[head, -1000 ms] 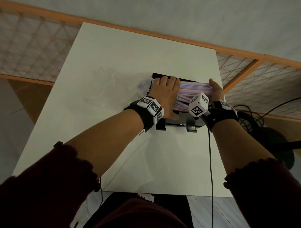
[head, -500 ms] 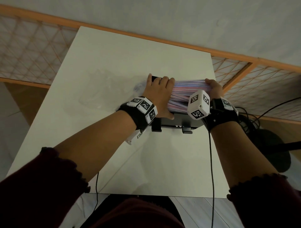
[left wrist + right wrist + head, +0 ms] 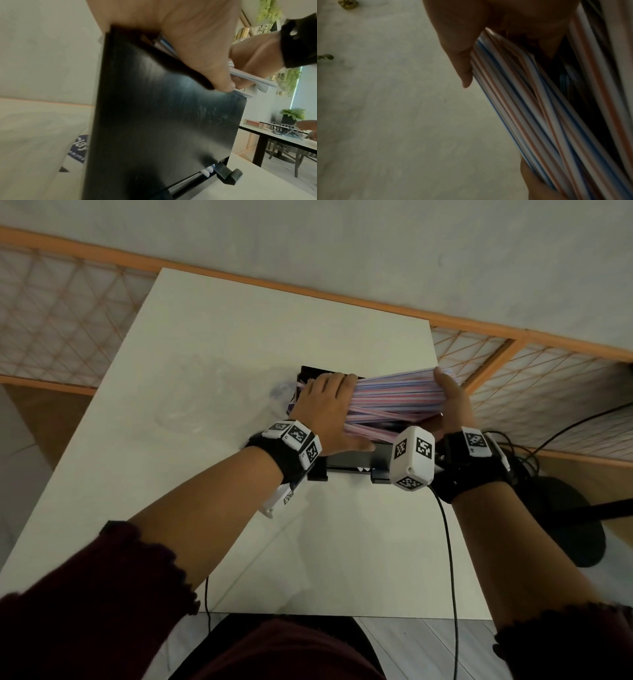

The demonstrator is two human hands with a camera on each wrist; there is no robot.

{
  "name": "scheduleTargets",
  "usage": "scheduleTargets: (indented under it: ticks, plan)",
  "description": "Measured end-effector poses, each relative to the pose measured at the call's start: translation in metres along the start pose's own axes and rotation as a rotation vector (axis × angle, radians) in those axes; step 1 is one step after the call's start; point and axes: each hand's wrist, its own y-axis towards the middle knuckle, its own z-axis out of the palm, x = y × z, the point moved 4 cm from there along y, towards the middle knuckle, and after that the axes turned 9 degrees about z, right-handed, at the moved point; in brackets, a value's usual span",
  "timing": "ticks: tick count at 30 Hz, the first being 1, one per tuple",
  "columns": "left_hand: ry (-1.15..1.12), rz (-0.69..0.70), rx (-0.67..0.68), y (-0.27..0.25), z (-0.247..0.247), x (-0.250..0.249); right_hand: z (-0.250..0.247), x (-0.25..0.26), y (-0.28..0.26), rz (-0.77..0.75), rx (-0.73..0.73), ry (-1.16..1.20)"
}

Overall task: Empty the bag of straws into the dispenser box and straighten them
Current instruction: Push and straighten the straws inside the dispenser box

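Note:
Red-, blue- and white-striped straws [image 3: 394,402] form a bundle over the black dispenser box [image 3: 346,465] at the table's far right. My left hand [image 3: 329,409] curls over the bundle's left end inside the box, thumb underneath. My right hand [image 3: 454,405] grips the right end, which is raised above the box rim. In the left wrist view my left hand [image 3: 197,40] pins straws [image 3: 248,75] at the box's [image 3: 163,121] top edge. The right wrist view shows my right hand [image 3: 458,33] wrapped round the straws [image 3: 530,108]. The clear bag [image 3: 205,412] lies flat left of the box.
The white table [image 3: 342,542] has bare surface in front of the box. A black cable [image 3: 448,542] runs from my right wrist over the near edge. A wooden lattice rail [image 3: 68,313] borders the far side. A black chair base [image 3: 565,525] stands right of the table.
The straws lay level in the box a second ago. Now my right hand has lifted their right end, so the bundle tilts and fans out. My left hand stays on the left end.

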Motion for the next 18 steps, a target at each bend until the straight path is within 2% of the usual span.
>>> scheduleTargets:
  ticks: [5, 7, 11, 13, 15, 18]
  plan:
    - [-0.011, 0.0, -0.047, -0.003, -0.001, 0.0, -0.02, 0.013, 0.008, 0.019, 0.127, 0.091]
    - [-0.012, 0.001, -0.019, -0.003, -0.001, 0.001, -0.03, 0.022, 0.007, -0.01, -0.001, 0.045]
    - [-0.034, -0.033, 0.037, 0.002, 0.0, 0.006, -0.049, 0.035, 0.009, -0.124, -0.31, -0.327]
    - [-0.029, -0.033, 0.051, 0.003, 0.001, 0.007, -0.06, 0.039, 0.008, -0.235, -0.453, -0.462]
    - [-0.026, -0.026, 0.037, 0.003, 0.002, 0.008, -0.067, 0.038, 0.009, -0.326, -0.492, -0.421]
    - [-0.014, 0.002, -0.025, 0.001, 0.0, 0.006, -0.063, 0.026, 0.018, -0.374, -0.414, -0.352]
